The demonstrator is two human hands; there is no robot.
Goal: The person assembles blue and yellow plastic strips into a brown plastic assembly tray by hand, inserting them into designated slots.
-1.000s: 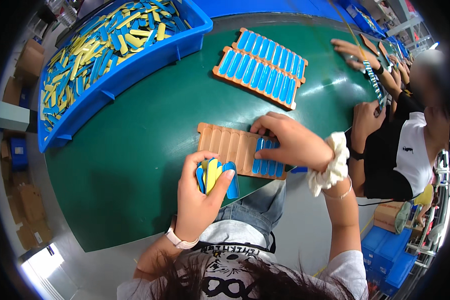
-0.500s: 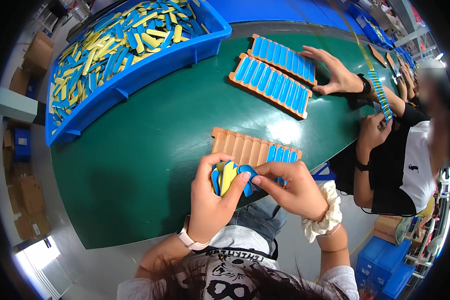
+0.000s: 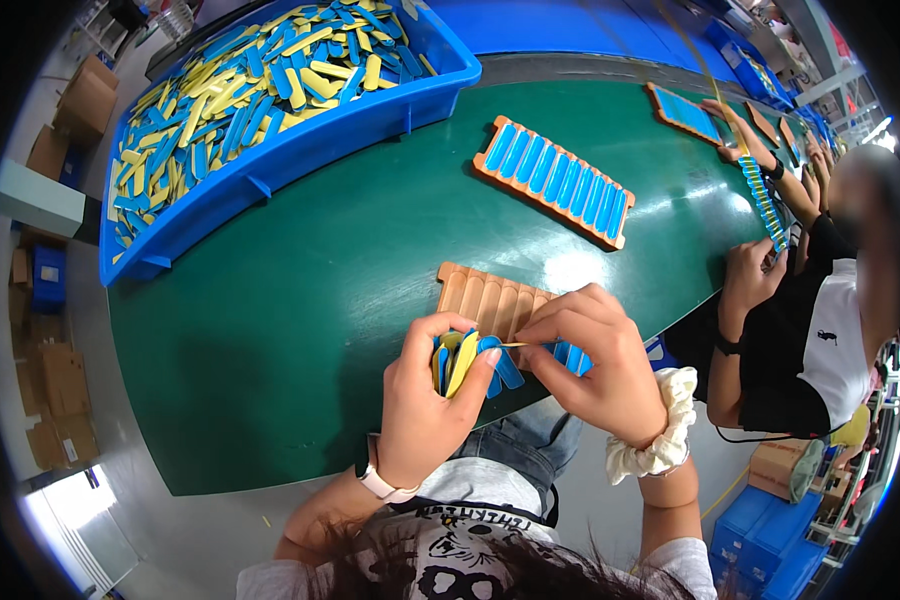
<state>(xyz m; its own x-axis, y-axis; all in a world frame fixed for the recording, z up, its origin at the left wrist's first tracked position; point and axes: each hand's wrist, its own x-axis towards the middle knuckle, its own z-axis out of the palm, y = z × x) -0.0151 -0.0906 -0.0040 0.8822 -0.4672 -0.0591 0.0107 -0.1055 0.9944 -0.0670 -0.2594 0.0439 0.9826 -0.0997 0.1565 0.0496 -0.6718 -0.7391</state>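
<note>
My left hand (image 3: 420, 405) is closed around a bunch of flat blue and yellow round-ended strips (image 3: 458, 362). Between the thumb and fingers of my right hand (image 3: 602, 365) is a thin strip (image 3: 515, 345), seen almost edge-on beside the bunch. Both hands are over the near side of a brown slotted tray (image 3: 482, 295). Bare slots show at its left, while blue strips (image 3: 576, 357) lie in slots at its right, partly hidden by my right hand.
A blue bin (image 3: 270, 185) heaped with blue and yellow strips stands at the far left. Farther back on the green table lies a tray of blue strips (image 3: 555, 180). At right, a co-worker's hand (image 3: 745, 130) is beside another filled tray (image 3: 685, 112).
My right hand has drawn a strip slightly right, away from the bunch. The co-worker's hand has moved one filled tray away to the far right.
</note>
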